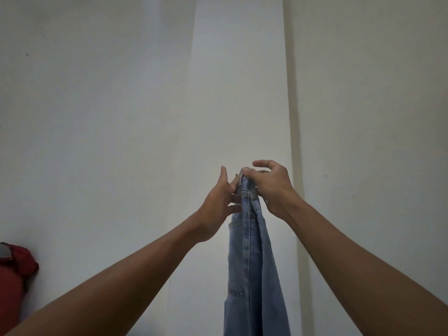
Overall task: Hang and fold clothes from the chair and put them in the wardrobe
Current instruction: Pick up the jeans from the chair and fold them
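A pair of light blue jeans [252, 263] hangs straight down in front of a white wall, folded lengthwise, its lower part running out of the bottom of the frame. My right hand [271, 187] grips the waistband at the top, with the index finger lifted off the cloth. My left hand [218, 204] is pressed against the left side of the waistband, thumb up and fingers spread onto the denim. Both arms are stretched forward at about head height. No chair, hanger or wardrobe is in view.
A white wall [121, 117] fills the view, with a vertical corner or pillar edge [294, 117] just right of my hands. A red fabric item [14, 270] sits at the lower left edge.
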Demonstrator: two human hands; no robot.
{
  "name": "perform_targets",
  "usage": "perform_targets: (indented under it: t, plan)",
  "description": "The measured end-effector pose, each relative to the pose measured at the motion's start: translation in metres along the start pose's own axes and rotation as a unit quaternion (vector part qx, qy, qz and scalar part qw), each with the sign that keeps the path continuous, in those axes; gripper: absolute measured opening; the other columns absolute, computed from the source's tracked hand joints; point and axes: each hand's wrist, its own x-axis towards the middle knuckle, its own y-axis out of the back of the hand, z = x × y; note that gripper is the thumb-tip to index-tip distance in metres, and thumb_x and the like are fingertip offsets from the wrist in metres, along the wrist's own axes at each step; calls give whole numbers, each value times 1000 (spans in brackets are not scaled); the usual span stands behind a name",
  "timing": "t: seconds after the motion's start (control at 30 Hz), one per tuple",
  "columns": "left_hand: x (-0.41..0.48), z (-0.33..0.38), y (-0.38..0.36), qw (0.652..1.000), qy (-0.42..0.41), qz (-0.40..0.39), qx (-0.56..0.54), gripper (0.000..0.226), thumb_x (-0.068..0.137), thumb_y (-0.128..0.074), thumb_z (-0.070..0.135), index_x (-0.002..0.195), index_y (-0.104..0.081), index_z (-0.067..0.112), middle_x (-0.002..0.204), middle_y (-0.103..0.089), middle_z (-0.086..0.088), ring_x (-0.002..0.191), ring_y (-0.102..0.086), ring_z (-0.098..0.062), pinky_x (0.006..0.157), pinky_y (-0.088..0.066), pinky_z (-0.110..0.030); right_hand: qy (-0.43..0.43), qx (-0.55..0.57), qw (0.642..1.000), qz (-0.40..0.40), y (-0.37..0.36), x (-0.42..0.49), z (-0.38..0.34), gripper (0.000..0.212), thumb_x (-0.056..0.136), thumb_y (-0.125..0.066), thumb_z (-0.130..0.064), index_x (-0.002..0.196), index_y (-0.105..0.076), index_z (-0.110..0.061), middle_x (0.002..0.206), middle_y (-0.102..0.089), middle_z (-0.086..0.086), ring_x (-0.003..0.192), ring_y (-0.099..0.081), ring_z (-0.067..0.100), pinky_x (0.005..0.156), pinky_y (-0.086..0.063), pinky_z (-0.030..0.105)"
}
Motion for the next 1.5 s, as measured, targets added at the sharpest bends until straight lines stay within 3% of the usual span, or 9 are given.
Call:
perform_targets:
  t: [0.1, 0.17, 0.27, 0.37, 0.6, 0.73, 1.0, 1.3, 1.5]
  plan:
    - [6, -6, 10, 999, -2, -9, 52, 59, 98, -36, 56, 152, -19, 41, 129, -64, 7, 109, -65, -23, 101, -51, -38, 73, -68, 995, 15, 5, -4, 1, 42, 89, -70, -12, 126, -54, -23, 96, -70, 9, 85, -73, 17, 77, -61, 33]
    - [5, -10, 14, 995, -33, 13, 98, 85, 96, -54, 23, 156, 5, 37, 143, -52, 8, 104, -68, -15, 83, -58, -29, 122, -108, 986, 31, 6, -8, 1, 45, 92, -66, -10, 131, -52, -29, 95, -68, 7, 87, -71, 16, 76, -62, 31]
    - [-3, -14, 24, 957, -144, 122, 219, 84, 90, -68, 21, 154, -17, 35, 136, -52, 11, 90, -62, -1, 68, -51, -15, 149, -116, 980, 56, 8, -9, -3, 42, 95, -63, -10, 131, -55, -30, 98, -67, 8, 90, -70, 18, 79, -62, 37]
    - [-6, -19, 45, 939, -160, 148, 266, 78, 77, -74, 49, 141, -31, 45, 139, -37, 17, 116, -44, -3, 91, -46, -22, 166, -84, 981, 50, 7, -10, -11, 36, 96, -61, -8, 126, -58, -27, 100, -68, 14, 91, -72, 23, 79, -62, 43]
    - [-7, -6, 85, 989, -2, 113, 96, 106, 78, -73, 51, 151, 5, 51, 163, -19, 1, 143, -34, -27, 111, -39, -46, 201, -47, 977, 43, -19, -8, -31, 27, 96, -60, -2, 119, -59, -17, 94, -72, 12, 86, -72, 22, 76, -62, 41]
    - [-12, -1, 120, 995, -42, 86, 25, 118, 62, -90, 33, 150, -15, 54, 143, -52, -4, 114, -65, -19, 89, -58, -43, 212, -53, 973, 78, -36, -6, -29, 26, 95, -60, -1, 115, -55, -17, 94, -72, 15, 86, -72, 29, 75, -62, 44]
    - [-27, 17, 153, 976, -174, 51, 123, 57, 70, -86, 9, 120, -66, 28, 122, -65, 2, 103, -69, -12, 80, -58, -26, 223, -92, 963, 122, -66, -14, -31, 20, 95, -60, -1, 111, -52, -10, 92, -72, 11, 88, -71, 29, 75, -61, 47]
    - [-17, 40, 172, 980, -166, 67, 87, 87, 56, -94, 19, 135, -59, 23, 122, -64, 5, 101, -68, -4, 81, -57, -22, 282, -196, 928, 143, -83, -18, -43, 26, 95, -62, -12, 92, -60, -38, 114, -61, 6, 94, -67, 31, 74, -60, 53]
    - [-1, 64, 172, 976, -185, 49, 107, 94, 51, -95, 29, 137, -58, 23, 128, -63, 2, 109, -66, -10, 92, -57, -31, 285, -188, 921, 185, -82, -26, -56, 28, 92, -69, -26, 116, -55, -29, 127, -53, 7, 97, -64, 24, 77, -60, 38]
